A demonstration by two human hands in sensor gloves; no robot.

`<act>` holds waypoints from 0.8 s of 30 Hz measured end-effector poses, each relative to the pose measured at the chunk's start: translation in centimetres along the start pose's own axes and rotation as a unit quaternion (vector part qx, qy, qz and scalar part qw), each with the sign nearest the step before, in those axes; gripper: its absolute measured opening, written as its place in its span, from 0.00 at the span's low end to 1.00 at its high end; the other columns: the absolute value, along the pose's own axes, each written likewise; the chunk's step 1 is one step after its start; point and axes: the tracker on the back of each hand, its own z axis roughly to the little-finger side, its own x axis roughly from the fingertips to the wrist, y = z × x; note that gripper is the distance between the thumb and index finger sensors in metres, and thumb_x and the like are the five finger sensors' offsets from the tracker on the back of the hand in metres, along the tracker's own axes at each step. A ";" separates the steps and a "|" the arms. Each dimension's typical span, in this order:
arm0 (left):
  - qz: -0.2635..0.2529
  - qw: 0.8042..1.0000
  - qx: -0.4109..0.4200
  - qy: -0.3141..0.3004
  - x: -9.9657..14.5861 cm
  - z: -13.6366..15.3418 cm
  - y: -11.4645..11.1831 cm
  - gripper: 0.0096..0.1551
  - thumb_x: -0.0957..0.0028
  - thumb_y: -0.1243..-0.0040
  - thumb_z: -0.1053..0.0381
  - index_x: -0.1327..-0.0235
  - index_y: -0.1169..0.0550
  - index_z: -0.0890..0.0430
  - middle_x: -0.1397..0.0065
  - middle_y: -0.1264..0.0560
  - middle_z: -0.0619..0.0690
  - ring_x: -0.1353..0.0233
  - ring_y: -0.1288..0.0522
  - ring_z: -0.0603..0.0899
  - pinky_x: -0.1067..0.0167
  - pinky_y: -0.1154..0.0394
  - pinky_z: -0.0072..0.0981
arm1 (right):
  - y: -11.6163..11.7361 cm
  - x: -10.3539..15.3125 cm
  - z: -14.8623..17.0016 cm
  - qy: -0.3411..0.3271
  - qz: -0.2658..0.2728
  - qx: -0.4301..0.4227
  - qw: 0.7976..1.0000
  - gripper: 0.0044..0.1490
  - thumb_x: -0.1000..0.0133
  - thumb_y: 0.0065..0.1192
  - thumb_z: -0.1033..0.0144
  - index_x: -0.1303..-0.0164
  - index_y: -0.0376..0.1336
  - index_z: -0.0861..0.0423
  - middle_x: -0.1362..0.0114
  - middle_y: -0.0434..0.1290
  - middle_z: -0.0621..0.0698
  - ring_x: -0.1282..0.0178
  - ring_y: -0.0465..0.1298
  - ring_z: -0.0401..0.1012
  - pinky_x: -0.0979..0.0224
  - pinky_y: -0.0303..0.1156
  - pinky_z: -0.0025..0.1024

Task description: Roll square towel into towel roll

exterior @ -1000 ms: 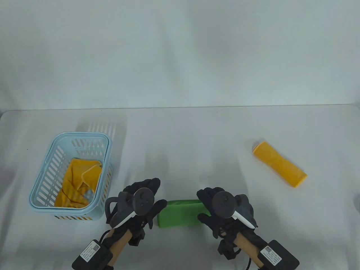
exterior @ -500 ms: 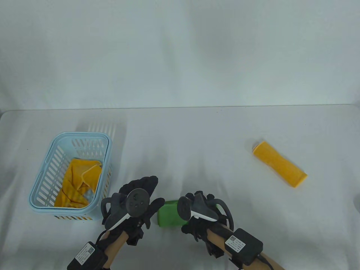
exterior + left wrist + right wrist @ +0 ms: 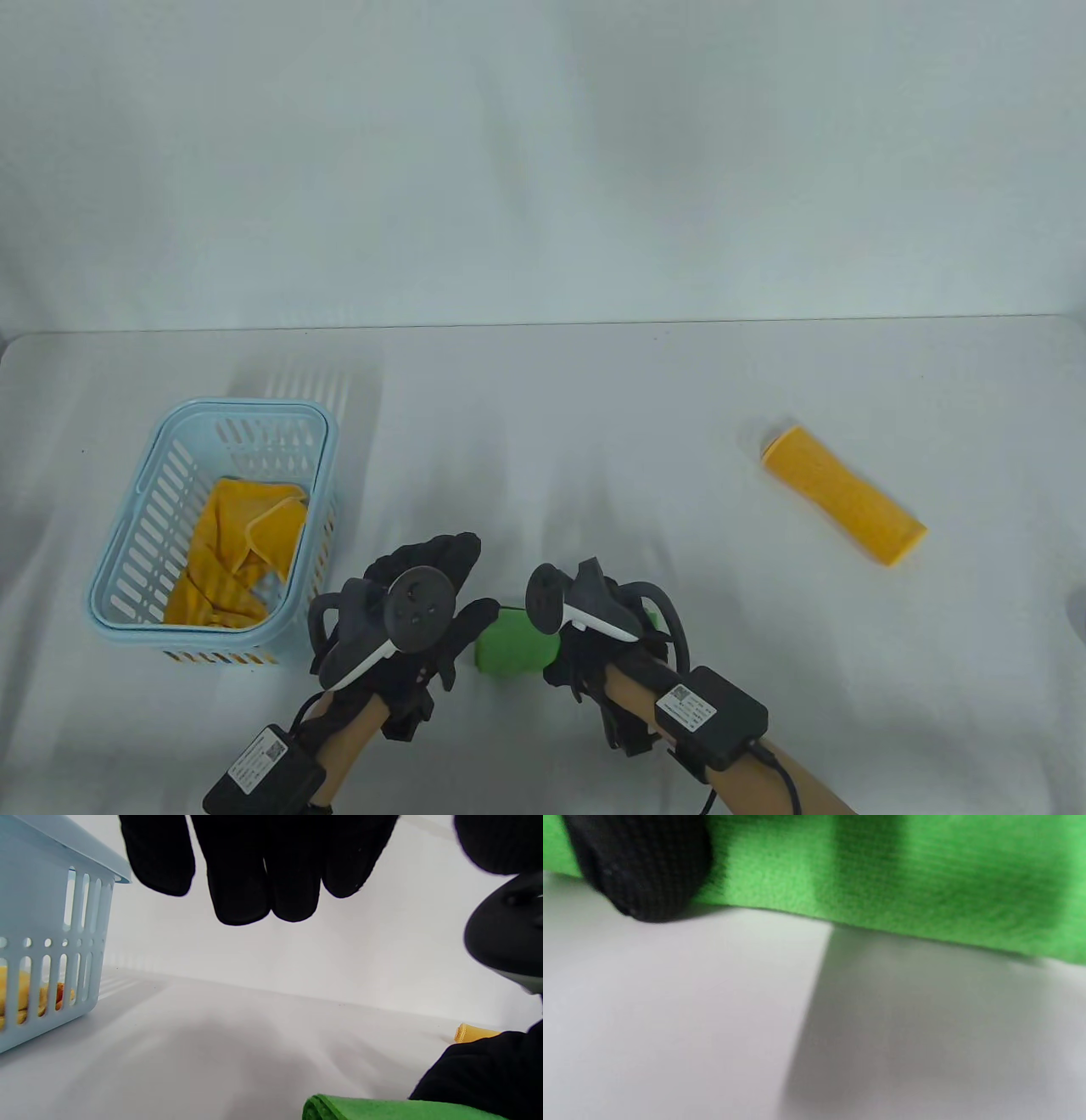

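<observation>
rolling step: right hand [image 3: 594, 654] fingers clamped on green towel [image 3: 509, 649] right of basket [image 3: 322, 441]; left hand [image 3: 416, 611] fingers straight, together. next: tighten roll.

White table [image 3: 594, 407] with a basket and two towel rolls on it

A pale blue slotted basket [image 3: 318, 475] stands at the left, near the front. A rolled green towel [image 3: 509, 649] lies on the surface at the front centre, its right part hidden under a gloved hand. A yellow towel roll [image 3: 844, 495] lies slantwise at the right, well apart from the green one.
</observation>
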 end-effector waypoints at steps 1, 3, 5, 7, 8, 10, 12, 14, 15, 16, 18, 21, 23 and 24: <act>0.001 1.000 0.002 0.001 0.0 0.0 0.0 0.48 0.64 0.44 0.27 0.26 0.32 0.42 0.23 0.28 0.45 0.24 0.25 0.60 0.28 0.32 0.61 | -0.1 -0.2 0.1 0.000 -0.003 -0.009 1.000 0.50 0.67 0.73 0.42 0.36 0.54 0.43 0.29 0.58 0.44 0.27 0.59 0.49 0.20 0.52 0.57; 0.003 1.000 0.004 0.002 0.0 0.1 0.0 0.48 0.64 0.44 0.27 0.26 0.32 0.42 0.22 0.28 0.45 0.24 0.25 0.60 0.28 0.32 0.61 | -0.2 -0.4 0.2 -0.001 -0.007 -0.020 1.000 0.47 0.67 0.74 0.43 0.38 0.56 0.43 0.30 0.59 0.44 0.28 0.59 0.49 0.20 0.52 0.57; 0.003 1.000 0.004 0.006 -0.1 0.2 0.0 0.48 0.64 0.44 0.27 0.26 0.32 0.42 0.22 0.28 0.45 0.25 0.25 0.60 0.28 0.32 0.61 | -0.4 -0.3 0.4 -0.005 0.003 -0.033 0.999 0.46 0.66 0.74 0.43 0.39 0.58 0.44 0.31 0.60 0.44 0.28 0.60 0.49 0.21 0.53 0.57; 0.001 1.000 0.006 0.008 -0.1 0.3 0.1 0.48 0.64 0.44 0.27 0.26 0.32 0.42 0.22 0.29 0.45 0.24 0.26 0.60 0.28 0.32 0.61 | -0.7 0.0 0.8 -0.007 0.009 -0.051 0.999 0.45 0.66 0.74 0.43 0.39 0.58 0.44 0.31 0.61 0.44 0.28 0.61 0.49 0.21 0.54 0.57; -0.001 1.000 0.007 0.009 -0.1 0.4 0.2 0.48 0.64 0.44 0.27 0.26 0.32 0.42 0.22 0.29 0.45 0.24 0.26 0.60 0.28 0.32 0.61 | -1.0 0.3 1.1 -0.005 0.016 -0.062 0.998 0.45 0.66 0.73 0.43 0.40 0.58 0.44 0.31 0.61 0.44 0.28 0.61 0.49 0.21 0.54 0.57; -0.004 1.000 0.008 0.011 -0.1 0.5 0.2 0.48 0.64 0.44 0.27 0.26 0.32 0.43 0.22 0.29 0.46 0.24 0.26 0.60 0.28 0.32 0.61 | -2.0 1.1 1.8 -0.001 0.030 -0.082 0.996 0.45 0.67 0.74 0.43 0.40 0.58 0.44 0.31 0.61 0.44 0.29 0.61 0.49 0.21 0.54 0.57; -0.006 1.000 0.008 0.013 -0.1 0.6 0.3 0.48 0.64 0.44 0.27 0.26 0.33 0.42 0.22 0.29 0.46 0.24 0.26 0.60 0.28 0.32 0.61 | -3.4 2.3 2.9 0.009 0.048 -0.110 0.993 0.45 0.67 0.74 0.43 0.40 0.59 0.44 0.32 0.62 0.45 0.29 0.61 0.49 0.21 0.54 0.57; -0.007 1.000 0.008 0.014 -0.1 0.7 0.3 0.48 0.64 0.44 0.27 0.26 0.32 0.42 0.22 0.29 0.45 0.24 0.26 0.60 0.28 0.32 0.61 | -5.0 3.6 4.4 0.024 0.066 -0.139 0.988 0.45 0.67 0.74 0.44 0.40 0.59 0.45 0.32 0.62 0.45 0.29 0.61 0.50 0.21 0.54 0.58; -0.008 1.000 0.009 0.015 -0.1 0.7 0.3 0.48 0.64 0.44 0.27 0.26 0.33 0.42 0.22 0.29 0.46 0.24 0.26 0.60 0.28 0.32 0.61 | -6.0 4.4 5.5 0.035 0.077 -0.159 0.984 0.45 0.67 0.75 0.45 0.40 0.59 0.45 0.32 0.62 0.45 0.29 0.61 0.50 0.21 0.54 0.58; -0.008 1.000 0.009 0.015 -0.1 0.7 0.3 0.48 0.64 0.44 0.27 0.26 0.32 0.42 0.22 0.29 0.46 0.24 0.26 0.60 0.28 0.32 0.61 | -6.9 5.1 6.7 0.046 0.086 -0.172 0.980 0.45 0.67 0.75 0.45 0.40 0.59 0.45 0.32 0.62 0.45 0.29 0.61 0.50 0.21 0.54 0.58; -0.007 1.000 0.009 0.014 -0.1 0.7 0.3 0.48 0.64 0.44 0.27 0.26 0.33 0.42 0.22 0.30 0.46 0.24 0.26 0.60 0.28 0.33 0.61 | -8.3 6.2 8.9 0.068 0.102 -0.184 0.975 0.45 0.67 0.75 0.45 0.40 0.59 0.45 0.31 0.62 0.45 0.28 0.61 0.50 0.21 0.54 0.58; -0.008 1.000 0.005 0.012 -0.1 0.6 0.3 0.48 0.64 0.44 0.27 0.26 0.33 0.42 0.22 0.30 0.46 0.24 0.26 0.60 0.28 0.33 0.61 | -10.3 7.5 13.7 0.126 0.143 -0.187 0.964 0.46 0.66 0.75 0.45 0.39 0.59 0.45 0.31 0.62 0.45 0.28 0.61 0.50 0.21 0.54 0.58; -0.008 1.000 0.005 0.011 -0.1 0.5 0.3 0.48 0.64 0.44 0.27 0.26 0.33 0.42 0.22 0.29 0.46 0.24 0.26 0.60 0.28 0.33 0.61 | -10.9 7.8 16.8 0.169 0.160 -0.191 0.954 0.46 0.66 0.75 0.45 0.39 0.59 0.45 0.31 0.61 0.45 0.28 0.61 0.50 0.21 0.54 0.58; -0.007 1.000 0.004 0.010 -0.1 0.5 0.2 0.48 0.64 0.44 0.28 0.26 0.33 0.42 0.22 0.30 0.46 0.24 0.26 0.60 0.28 0.32 0.61 | -10.9 7.8 17.8 0.182 0.164 -0.193 0.950 0.46 0.66 0.75 0.45 0.39 0.59 0.45 0.31 0.61 0.45 0.28 0.61 0.50 0.21 0.54 0.58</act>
